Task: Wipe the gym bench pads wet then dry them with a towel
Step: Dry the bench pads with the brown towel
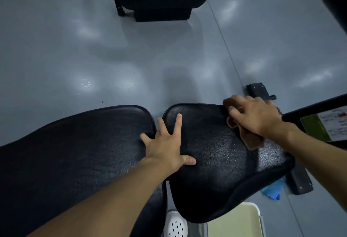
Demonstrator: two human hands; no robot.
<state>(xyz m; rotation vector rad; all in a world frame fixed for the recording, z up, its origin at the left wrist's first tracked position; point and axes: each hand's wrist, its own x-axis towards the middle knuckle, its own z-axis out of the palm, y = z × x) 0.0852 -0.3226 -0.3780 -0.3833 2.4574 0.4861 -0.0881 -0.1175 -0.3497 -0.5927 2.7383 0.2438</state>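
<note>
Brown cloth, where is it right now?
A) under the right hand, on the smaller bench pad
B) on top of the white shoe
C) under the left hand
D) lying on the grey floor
A: the right hand holds the brown cloth down on the far corner of the smaller bench pad, while the left hand rests flat with fingers spread and no cloth under it.

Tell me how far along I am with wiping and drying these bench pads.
Done: the right pad glistens with moisture, so its wet wipe looks largely covered. In hand: your right hand grips a brown cloth at that pad's far corner while your left hand braces across the gap. Remaining: drying this pad; the left pad looks duller, so I can't tell its stage.
</note>
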